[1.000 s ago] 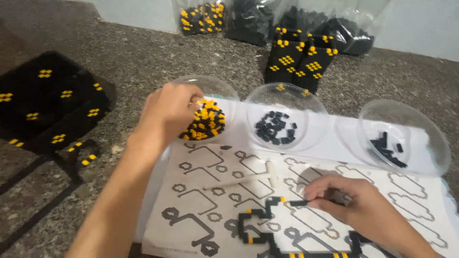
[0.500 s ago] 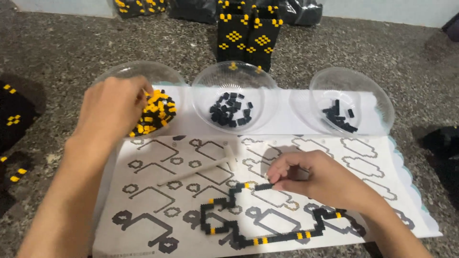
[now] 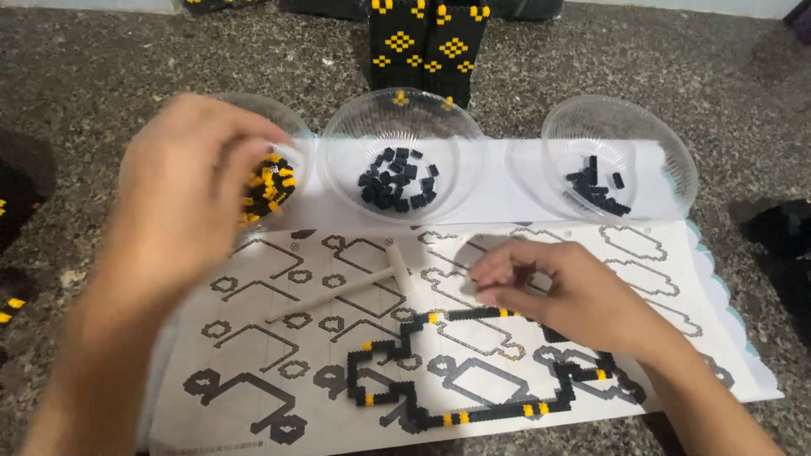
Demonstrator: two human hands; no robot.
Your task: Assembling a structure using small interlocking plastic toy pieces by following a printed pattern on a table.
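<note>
Head view: my left hand [image 3: 182, 190] hangs over the left bowl [image 3: 291, 135] of black-and-yellow pieces [image 3: 269, 187] at ten o'clock, fingers curled; whether they pinch a piece I cannot tell. My right hand [image 3: 562, 291] rests on the pattern sheet [image 3: 355, 253] at three o'clock, fingertips pressed together just above the chain [image 3: 422, 363]. I judge one outline partly traced in bricks; most printed shapes lie bare. A white tool [image 3: 342, 291] lies at centre.

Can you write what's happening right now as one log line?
left hand: over bowl of yellow-black pieces | right hand: pinched above black chain on pattern sheet
</note>
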